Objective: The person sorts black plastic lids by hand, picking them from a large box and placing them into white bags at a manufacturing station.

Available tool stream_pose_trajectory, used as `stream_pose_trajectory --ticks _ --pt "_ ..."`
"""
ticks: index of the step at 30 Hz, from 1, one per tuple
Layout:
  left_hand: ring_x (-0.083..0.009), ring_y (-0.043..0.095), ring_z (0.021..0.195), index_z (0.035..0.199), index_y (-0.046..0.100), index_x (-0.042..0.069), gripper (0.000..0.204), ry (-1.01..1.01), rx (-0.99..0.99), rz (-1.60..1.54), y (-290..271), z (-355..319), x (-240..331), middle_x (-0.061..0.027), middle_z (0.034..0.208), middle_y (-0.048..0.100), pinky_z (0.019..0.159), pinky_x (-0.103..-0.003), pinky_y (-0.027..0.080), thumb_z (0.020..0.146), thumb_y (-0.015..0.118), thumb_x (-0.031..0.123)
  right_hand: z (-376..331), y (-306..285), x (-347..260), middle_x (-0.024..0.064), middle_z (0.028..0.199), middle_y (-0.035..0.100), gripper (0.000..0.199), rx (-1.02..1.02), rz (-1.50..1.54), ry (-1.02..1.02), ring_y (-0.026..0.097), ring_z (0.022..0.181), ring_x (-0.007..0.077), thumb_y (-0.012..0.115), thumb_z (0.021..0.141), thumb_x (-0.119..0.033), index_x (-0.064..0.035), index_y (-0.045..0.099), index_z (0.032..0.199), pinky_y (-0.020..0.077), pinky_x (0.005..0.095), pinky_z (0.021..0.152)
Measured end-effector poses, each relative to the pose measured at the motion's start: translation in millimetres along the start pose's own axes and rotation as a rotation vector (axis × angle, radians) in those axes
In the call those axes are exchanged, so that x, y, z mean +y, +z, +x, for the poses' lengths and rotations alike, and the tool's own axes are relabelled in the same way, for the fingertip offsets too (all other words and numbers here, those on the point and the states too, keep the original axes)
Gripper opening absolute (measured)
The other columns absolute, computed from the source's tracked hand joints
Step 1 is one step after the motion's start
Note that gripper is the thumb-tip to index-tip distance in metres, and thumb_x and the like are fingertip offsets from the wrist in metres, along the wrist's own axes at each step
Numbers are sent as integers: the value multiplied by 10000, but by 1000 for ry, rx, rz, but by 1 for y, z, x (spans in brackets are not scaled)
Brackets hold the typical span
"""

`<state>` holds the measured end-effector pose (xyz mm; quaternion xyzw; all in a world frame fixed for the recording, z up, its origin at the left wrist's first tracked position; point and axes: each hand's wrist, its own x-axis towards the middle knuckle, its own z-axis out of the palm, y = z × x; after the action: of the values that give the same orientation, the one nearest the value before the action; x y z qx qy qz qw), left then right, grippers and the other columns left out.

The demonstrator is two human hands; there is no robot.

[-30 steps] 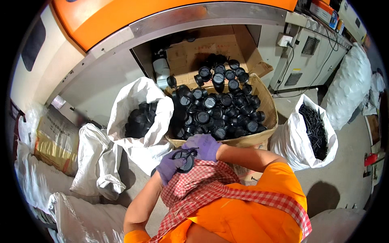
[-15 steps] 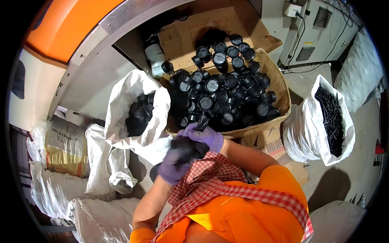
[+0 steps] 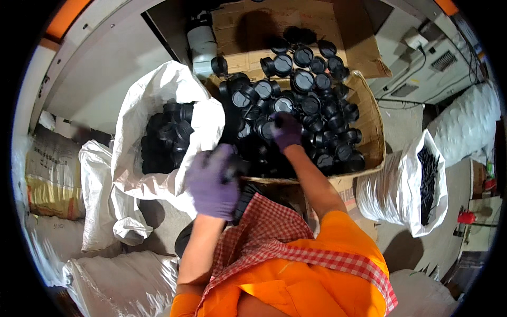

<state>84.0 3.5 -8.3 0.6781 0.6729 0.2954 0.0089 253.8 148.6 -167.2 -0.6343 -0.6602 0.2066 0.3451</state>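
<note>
Cardboard box (image 3: 369, 113) brims with round black caps (image 3: 303, 82). Left of the box, a white sack (image 3: 158, 95) holds more; right of it, another sack (image 3: 393, 198) holds dark nails. Right hand (image 3: 286, 131) grips a cap inside the box; left hand (image 3: 212, 182) clasps a blurred black piece (image 3: 237, 168) at the box's near edge.

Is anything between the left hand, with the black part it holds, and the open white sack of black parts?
Nothing visible stands between them. The left hand holds a black part just right of the white sack, whose mouth lies open. The right hand is apart, in the cardboard box.
</note>
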Motion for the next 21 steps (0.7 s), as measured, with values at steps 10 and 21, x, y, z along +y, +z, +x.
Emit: stream_pose_trajectory --ticks 10,21 --pt "-420 411 1175 1141 573 82 477 -4 160 -124 56 3 -55 -243 1245 446 988 -477 335 674 653 137 122 0 69 174 1148 585 430 91 -233 290 549 1071 324 652 768 -264 -83 580 1151 424 370 910" --pt "-357 503 1111 1183 503 38 452 -318 -353 -862 90 22 -40 -169 1203 518 940 -417 407 766 611 173 101 -28 41 107 877 659 219 60 -20 -121 617 799 172 684 782 -154 1 634 929 464 283 745"
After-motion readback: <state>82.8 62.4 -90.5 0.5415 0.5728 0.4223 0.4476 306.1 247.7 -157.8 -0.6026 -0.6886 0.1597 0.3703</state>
